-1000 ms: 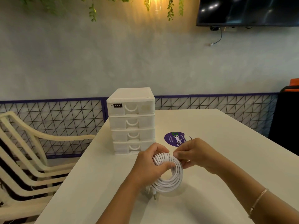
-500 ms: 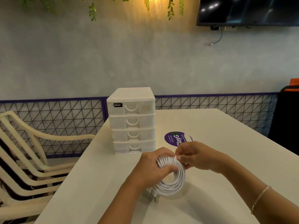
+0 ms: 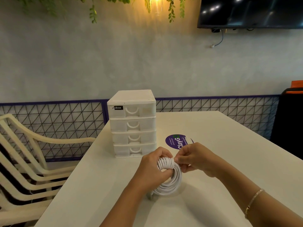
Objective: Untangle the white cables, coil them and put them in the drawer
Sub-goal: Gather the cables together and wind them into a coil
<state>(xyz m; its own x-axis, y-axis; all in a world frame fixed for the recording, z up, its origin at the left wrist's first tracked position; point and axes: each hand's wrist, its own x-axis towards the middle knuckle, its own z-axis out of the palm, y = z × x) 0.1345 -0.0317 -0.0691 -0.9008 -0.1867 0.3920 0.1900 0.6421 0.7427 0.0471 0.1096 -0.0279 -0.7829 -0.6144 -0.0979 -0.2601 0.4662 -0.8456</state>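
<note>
White cable coil [image 3: 170, 177]: standing near the worktop [image 3: 229, 161] front edge, below the drawer unit [image 3: 132, 123]. Left hand [image 3: 152, 171] fingers gripping it; right hand [image 3: 195, 158] fingers pinching, now winding the last turns tighter. Drawers staying closed; stowing pending.

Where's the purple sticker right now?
In the head view, the purple sticker lies flat on the table, right of the drawer unit, just beyond the right hand.

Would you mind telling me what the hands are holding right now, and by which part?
Both hold the coiled white cable: the left hand grips the coil's upper left side, and the right hand pinches its wrapped top.
</note>
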